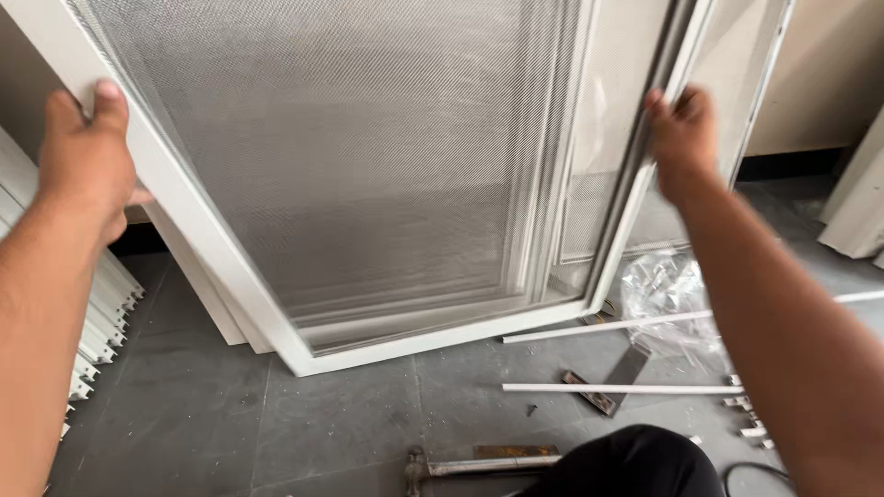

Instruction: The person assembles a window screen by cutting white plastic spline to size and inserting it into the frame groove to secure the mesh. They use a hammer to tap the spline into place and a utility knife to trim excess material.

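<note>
A white-framed mesh screen panel [221,267] is held tilted above the grey tiled floor, its lower left corner lowest. My left hand [85,156] grips the frame's left rail, thumb on the front. On the other side, my right hand [681,138] clasps the right rail with fingers curled around its edge. The grey mesh [368,156] fills the frame. Further white frames stand behind it, seen through the mesh.
White profile strips [608,388] lie on the floor at right, near a crumpled clear plastic bag [668,294] and a small metal bracket [589,394]. A hammer [479,465] lies at the bottom centre. Stacked white profiles [101,322] line the left. My dark-trousered knee [635,465] is below.
</note>
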